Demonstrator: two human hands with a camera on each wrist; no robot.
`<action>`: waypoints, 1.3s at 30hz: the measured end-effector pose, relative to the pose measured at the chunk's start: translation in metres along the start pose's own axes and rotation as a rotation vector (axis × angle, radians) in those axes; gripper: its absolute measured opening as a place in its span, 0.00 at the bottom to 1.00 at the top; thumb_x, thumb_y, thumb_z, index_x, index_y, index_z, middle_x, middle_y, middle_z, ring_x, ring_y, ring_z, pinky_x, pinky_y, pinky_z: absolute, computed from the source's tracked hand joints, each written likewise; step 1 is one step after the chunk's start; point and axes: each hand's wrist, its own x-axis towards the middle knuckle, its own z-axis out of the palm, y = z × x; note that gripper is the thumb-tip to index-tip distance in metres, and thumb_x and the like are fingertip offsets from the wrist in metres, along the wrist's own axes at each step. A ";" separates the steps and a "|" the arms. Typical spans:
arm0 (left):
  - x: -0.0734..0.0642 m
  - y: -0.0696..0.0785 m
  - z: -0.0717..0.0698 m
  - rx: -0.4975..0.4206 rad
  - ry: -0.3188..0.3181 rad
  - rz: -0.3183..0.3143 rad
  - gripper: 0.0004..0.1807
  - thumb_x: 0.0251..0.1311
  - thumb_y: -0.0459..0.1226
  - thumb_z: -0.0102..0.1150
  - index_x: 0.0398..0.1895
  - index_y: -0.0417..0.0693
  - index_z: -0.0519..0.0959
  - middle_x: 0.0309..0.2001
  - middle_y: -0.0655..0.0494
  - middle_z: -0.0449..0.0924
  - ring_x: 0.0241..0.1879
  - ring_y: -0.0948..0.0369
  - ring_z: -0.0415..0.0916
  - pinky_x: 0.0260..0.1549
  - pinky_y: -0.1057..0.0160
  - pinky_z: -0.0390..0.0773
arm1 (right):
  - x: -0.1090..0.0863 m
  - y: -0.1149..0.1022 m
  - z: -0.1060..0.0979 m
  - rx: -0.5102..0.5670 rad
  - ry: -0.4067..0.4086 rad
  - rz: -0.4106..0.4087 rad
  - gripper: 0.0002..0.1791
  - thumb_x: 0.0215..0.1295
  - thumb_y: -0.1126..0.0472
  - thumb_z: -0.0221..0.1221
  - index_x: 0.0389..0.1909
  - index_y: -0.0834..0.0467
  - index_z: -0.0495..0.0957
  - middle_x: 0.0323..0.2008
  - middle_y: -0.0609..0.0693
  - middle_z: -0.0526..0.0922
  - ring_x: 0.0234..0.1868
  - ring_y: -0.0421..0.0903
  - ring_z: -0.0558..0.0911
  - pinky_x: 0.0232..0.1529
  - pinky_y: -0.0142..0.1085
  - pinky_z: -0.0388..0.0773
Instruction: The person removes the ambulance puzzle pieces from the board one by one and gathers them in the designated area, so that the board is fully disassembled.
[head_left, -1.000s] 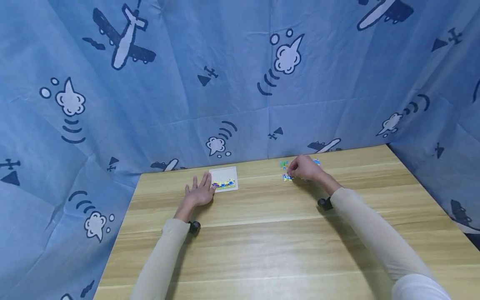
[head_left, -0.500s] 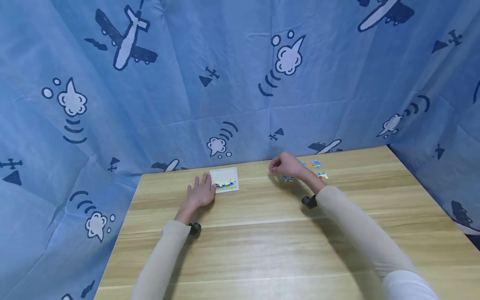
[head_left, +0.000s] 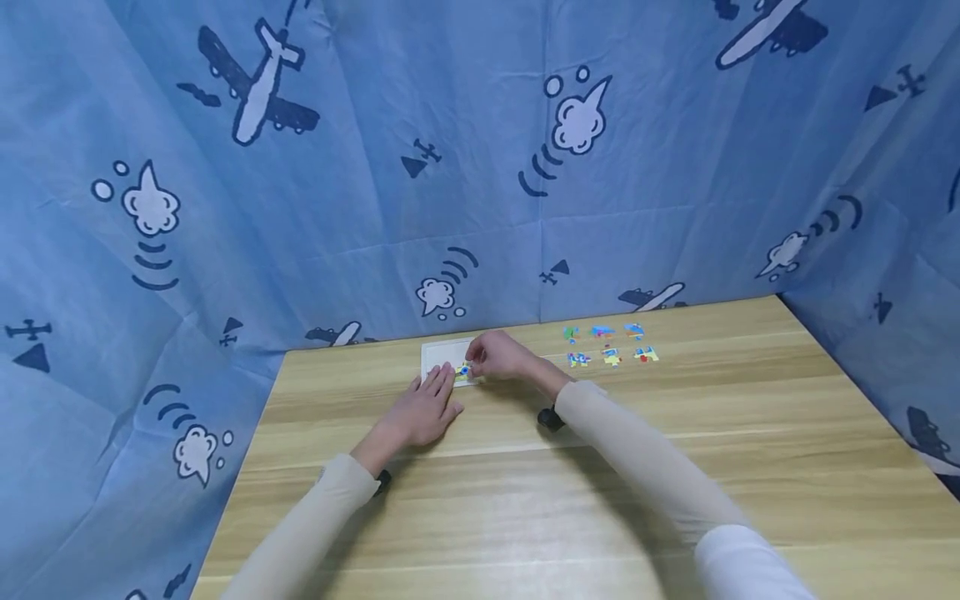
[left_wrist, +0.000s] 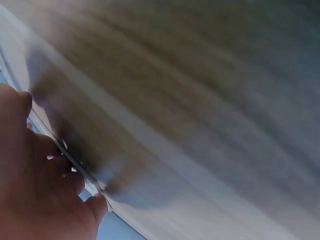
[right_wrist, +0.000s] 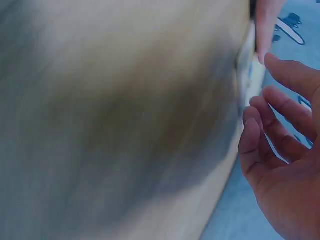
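Observation:
In the head view, a small white puzzle tray (head_left: 437, 352) lies near the table's far edge, partly covered by both hands. A strip of yellow and blue puzzle pieces (head_left: 462, 372) shows along its near side. My left hand (head_left: 422, 414) rests with straight fingers over the tray's near left part, hiding some of the strip. My right hand (head_left: 498, 354) is at the tray's right side, its bent fingertips close over the strip's right end. The right wrist view shows that hand's fingers (right_wrist: 282, 127) curved beside the tray edge; I cannot tell whether they pinch a piece.
Several loose puzzle pieces (head_left: 611, 357) lie in two rows to the right of the tray. The wooden table (head_left: 525, 500) meets a blue airplane-print curtain (head_left: 480, 167) right behind the tray and pieces.
My right hand has moved left from the loose pieces to the tray, uncovering them. My left hand has shifted from the tray's left edge to its near side, fingers now over the strip.

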 end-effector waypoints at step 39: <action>0.000 0.005 0.002 -0.026 -0.005 -0.017 0.42 0.83 0.58 0.35 0.86 0.39 0.46 0.87 0.42 0.41 0.87 0.47 0.41 0.85 0.43 0.50 | -0.041 0.011 -0.006 0.357 0.146 0.055 0.10 0.69 0.62 0.68 0.48 0.60 0.89 0.43 0.54 0.92 0.41 0.42 0.88 0.47 0.34 0.85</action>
